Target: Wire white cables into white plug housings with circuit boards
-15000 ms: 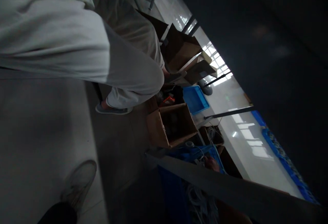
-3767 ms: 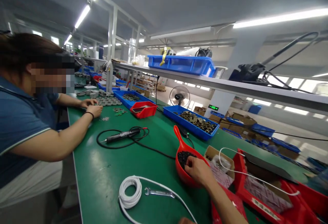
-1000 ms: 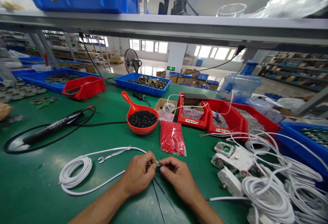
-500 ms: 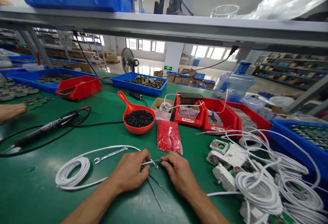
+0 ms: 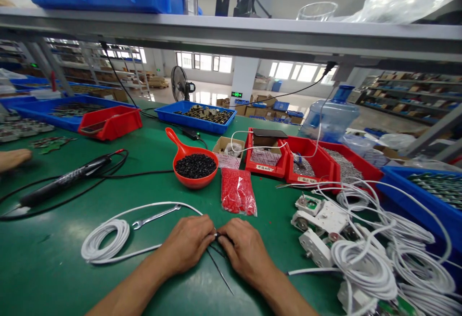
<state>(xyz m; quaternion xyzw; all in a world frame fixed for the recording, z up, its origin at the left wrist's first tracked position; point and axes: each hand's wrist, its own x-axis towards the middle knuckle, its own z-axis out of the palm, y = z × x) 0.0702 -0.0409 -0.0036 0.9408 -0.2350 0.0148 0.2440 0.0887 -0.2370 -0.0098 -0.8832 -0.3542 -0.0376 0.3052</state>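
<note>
My left hand [image 5: 191,241] is closed around the end of a white cable [image 5: 144,205], whose coil [image 5: 106,241] lies on the green table to the left. Fingertip to fingertip with it, my right hand [image 5: 240,246] pinches at the same cable end, where a small dark bit shows. The fingers hide most of that spot. Beneath the hands, thin dark rods or wires [image 5: 221,272] stick out toward me. A metal wrench [image 5: 156,217] rests inside the cable's loop. Just beyond my right hand lies a clear bag of red pellets [image 5: 238,191].
An orange ladle-like scoop [image 5: 197,181] holds black pellets. Red bins [image 5: 269,169] stand behind the bag. White coiled cables [image 5: 364,268] and white housings [image 5: 327,217] fill the right side. A black pen-shaped tool [image 5: 65,181] lies left, near another person's hand [image 5: 14,159].
My hands have come together, closing the gap between them over the cable end. The coil has shifted slightly right. The other person's hand has drawn back a little to the left.
</note>
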